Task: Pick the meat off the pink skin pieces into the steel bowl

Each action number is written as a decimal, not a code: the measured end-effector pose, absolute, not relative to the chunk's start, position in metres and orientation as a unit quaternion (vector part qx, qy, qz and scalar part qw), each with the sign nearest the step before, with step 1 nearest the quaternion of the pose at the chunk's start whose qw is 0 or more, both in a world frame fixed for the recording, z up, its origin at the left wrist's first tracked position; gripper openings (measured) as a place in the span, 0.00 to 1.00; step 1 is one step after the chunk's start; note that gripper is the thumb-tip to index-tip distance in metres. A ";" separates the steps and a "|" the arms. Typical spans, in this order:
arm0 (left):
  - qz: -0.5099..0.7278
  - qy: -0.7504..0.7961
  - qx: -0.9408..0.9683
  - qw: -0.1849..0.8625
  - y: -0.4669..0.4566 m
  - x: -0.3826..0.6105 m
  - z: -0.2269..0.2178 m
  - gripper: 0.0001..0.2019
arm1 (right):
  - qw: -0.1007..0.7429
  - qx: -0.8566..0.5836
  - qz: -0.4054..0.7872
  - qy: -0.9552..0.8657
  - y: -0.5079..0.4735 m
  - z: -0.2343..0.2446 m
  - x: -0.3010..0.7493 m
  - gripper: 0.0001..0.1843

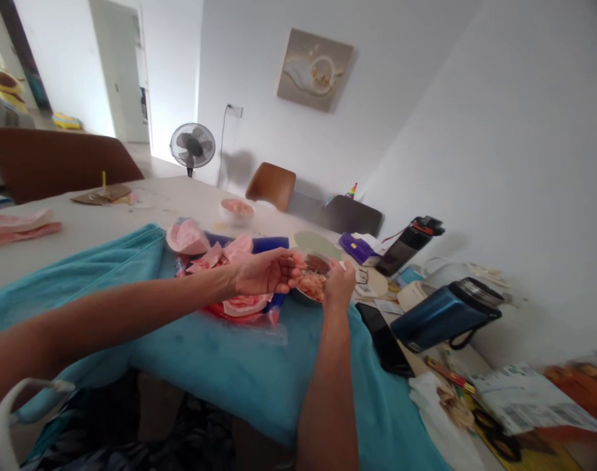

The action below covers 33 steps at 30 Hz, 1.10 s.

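My left hand (266, 270) is turned palm up at the near left rim of a metal bowl (306, 299), its fingers curled and the tips pressed together. A small pinkish bit seems to be at those tips, too blurred to name. My right hand (340, 284) is closed in a pinch on the bowl's right side, with something whitish by the thumb that I cannot make out. Loose pink citrus pulp (311, 285), like pomelo flesh, lies in the bowl. Left of it, thick pink citrus peels (247, 304) are heaped on a blue and clear plastic bag (271, 243).
A teal cloth (220, 366) covers the table's near edge. Beyond stands a white bowl (237, 210) of pink pulp. To the right are a phone (384, 340), a blue flask (443, 314), a black bottle (406, 245), a purple tissue pack (358, 248) and scissors (497, 435).
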<state>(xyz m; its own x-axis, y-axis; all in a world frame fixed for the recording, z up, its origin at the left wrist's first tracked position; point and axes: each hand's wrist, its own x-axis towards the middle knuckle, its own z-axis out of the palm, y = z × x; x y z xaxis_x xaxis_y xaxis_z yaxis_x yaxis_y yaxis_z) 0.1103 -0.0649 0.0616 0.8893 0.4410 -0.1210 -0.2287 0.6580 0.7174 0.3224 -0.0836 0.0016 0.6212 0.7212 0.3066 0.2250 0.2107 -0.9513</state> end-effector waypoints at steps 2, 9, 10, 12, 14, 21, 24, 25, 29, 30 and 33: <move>0.182 0.137 0.364 0.903 -0.066 0.110 0.061 0.13 | 0.688 -0.614 0.145 -0.358 -0.082 0.001 0.320 0.25; 0.177 0.154 0.434 0.870 -0.043 0.112 0.066 0.05 | 0.660 -0.677 0.057 -0.321 -0.094 0.013 0.320 0.17; 0.178 0.165 0.447 0.861 -0.036 0.112 0.066 0.04 | 0.657 -0.684 0.051 -0.311 -0.097 0.016 0.322 0.16; 0.188 0.188 0.477 0.838 -0.022 0.114 0.065 0.05 | 0.653 -0.697 0.035 -0.294 -0.102 0.019 0.326 0.17; 0.181 0.200 0.500 0.823 -0.009 0.118 0.062 0.08 | 0.641 -0.714 0.017 -0.281 -0.106 0.020 0.329 0.20; 0.174 0.220 0.602 0.748 0.017 0.152 0.046 0.06 | 0.536 -0.764 0.027 -0.358 -0.103 0.015 0.332 0.13; 0.205 0.229 0.629 0.714 0.015 0.169 0.041 0.06 | 0.500 -0.776 0.033 -0.382 -0.099 0.014 0.330 0.14; 0.217 0.234 0.629 0.709 0.013 0.172 0.041 0.07 | 0.494 -0.780 0.030 -0.383 -0.098 0.014 0.330 0.15; 0.263 0.249 0.634 0.683 0.006 0.162 0.038 0.11 | 0.494 -0.792 0.003 -0.359 -0.096 0.012 0.333 0.25; 0.270 0.252 0.640 0.674 0.005 0.154 0.037 0.10 | 0.493 -0.793 -0.007 -0.357 -0.095 0.011 0.334 0.26; 0.304 0.256 0.682 0.613 0.014 0.114 0.035 0.13 | 0.500 -0.787 -0.018 -0.362 -0.093 0.011 0.332 0.27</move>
<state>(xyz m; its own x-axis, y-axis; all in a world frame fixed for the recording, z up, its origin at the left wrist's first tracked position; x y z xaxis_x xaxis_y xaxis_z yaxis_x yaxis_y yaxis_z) 0.1135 0.0137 0.0351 0.6842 0.7222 0.1015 -0.0243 -0.1165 0.9929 0.3323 -0.0926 0.0106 0.7375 0.5511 0.3903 0.5874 -0.2382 -0.7735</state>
